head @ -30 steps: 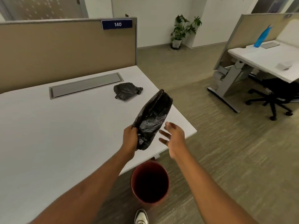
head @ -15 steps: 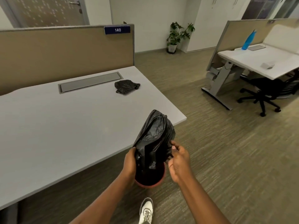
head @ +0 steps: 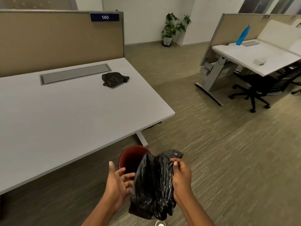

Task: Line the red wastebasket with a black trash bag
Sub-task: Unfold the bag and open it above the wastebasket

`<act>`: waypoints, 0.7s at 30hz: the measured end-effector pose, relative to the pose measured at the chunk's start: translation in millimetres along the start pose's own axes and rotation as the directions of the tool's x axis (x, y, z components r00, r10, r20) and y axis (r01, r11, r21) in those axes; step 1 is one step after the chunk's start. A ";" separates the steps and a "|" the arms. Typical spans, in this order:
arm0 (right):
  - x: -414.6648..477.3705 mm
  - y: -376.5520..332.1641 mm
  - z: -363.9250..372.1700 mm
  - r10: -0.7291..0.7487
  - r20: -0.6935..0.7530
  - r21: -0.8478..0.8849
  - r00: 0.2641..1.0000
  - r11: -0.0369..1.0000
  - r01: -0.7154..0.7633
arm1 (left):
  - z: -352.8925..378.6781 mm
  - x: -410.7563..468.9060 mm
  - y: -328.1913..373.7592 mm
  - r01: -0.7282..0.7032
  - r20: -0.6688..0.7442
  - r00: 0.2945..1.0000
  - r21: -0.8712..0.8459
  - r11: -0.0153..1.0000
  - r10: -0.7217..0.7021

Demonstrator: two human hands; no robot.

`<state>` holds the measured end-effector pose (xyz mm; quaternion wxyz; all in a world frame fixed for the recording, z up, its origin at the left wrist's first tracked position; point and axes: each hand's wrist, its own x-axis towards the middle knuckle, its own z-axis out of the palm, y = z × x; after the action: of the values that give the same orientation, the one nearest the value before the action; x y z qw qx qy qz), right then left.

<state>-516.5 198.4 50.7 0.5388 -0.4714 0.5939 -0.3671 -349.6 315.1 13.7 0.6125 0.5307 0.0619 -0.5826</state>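
Observation:
A crumpled black trash bag (head: 153, 185) hangs in front of me, pinched near its top edge by my right hand (head: 181, 175). My left hand (head: 118, 181) is spread open just left of the bag, fingertips close to its side, holding nothing. The red wastebasket (head: 130, 158) stands on the carpet behind the bag, beside the desk corner; its right half is hidden by the bag and its inside looks dark and bare.
A white desk (head: 65, 119) with a tan partition fills the left. A second bunched black bag (head: 114, 79) lies on it. Another desk (head: 254, 57), a black office chair (head: 257, 88) and a potted plant (head: 172, 28) stand to the right and back. My shoe tip (head: 160, 223) shows below.
The bag dropped from above the desk edge to low over the wastebasket. My right hand took hold of its top and my left hand let go and opened.

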 end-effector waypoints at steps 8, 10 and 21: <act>61.5 41.5 -27.7 0.098 0.061 -0.112 0.993 0.989 -0.091 | 51.5 31.3 -44.3 0.164 -0.015 0.985 0.382 0.910 -0.171; 85.2 54.8 -39.4 0.130 0.058 -0.153 0.990 0.981 -0.120 | 59.9 40.3 -56.2 0.121 -0.139 0.988 0.393 0.911 -0.072; 184.2 84.1 -93.6 0.091 -0.185 -0.379 0.979 0.912 -0.156 | 84.8 62.0 -70.6 -0.150 -0.507 0.839 0.138 0.979 0.199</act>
<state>-618.0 39.7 -68.8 0.4057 -0.4991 0.7259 -0.2435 -431.2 230.8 -33.8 0.5984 0.6990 0.1486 -0.3623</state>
